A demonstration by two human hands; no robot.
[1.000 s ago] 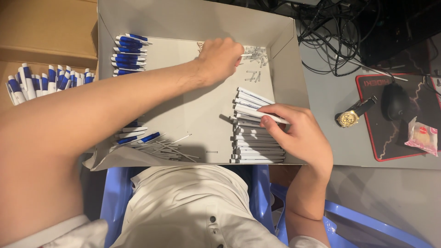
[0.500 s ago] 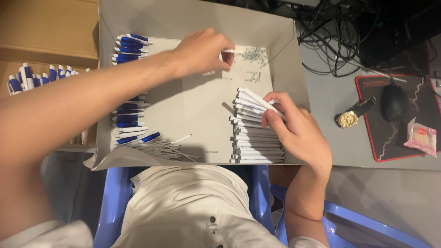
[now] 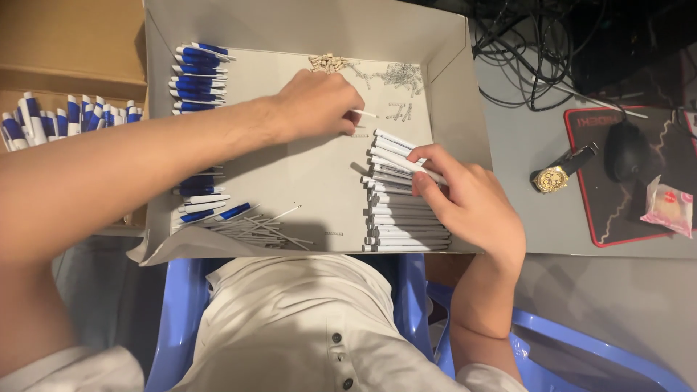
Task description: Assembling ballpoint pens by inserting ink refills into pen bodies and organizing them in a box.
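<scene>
Right, both hands are over the tray (image 3: 450,87), a shallow grey cardboard one. Left hand (image 3: 319,105) is mid-tray, fingers pinched shut on a thin white refill (image 3: 365,114) whose tip pokes out toward the stack. Right hand (image 3: 465,196) sits at the tray's right wall, thumb and fingers curled round a white barrel (image 3: 396,158) at the top of the barrel stack (image 3: 403,214), which fills the tray's near right corner in a neat pile. Springs (image 3: 403,76) and small tan bits (image 3: 328,63) lie scattered along the tray's far wall. Blue-and-white pens (image 3: 197,72) are lined up in the tray's far left corner, more of them down its left wall, w/ loose thin refills (image 3: 265,231) near the front edge. Outside the tray, to its right: gold watch (image 3: 555,176), black mouse (image 3: 628,149) on a red-edged mat (image 3: 602,218), and a pink packet (image 3: 668,207). To the tray's left, another row of pens in a brown box (image 3: 43,43).
</scene>
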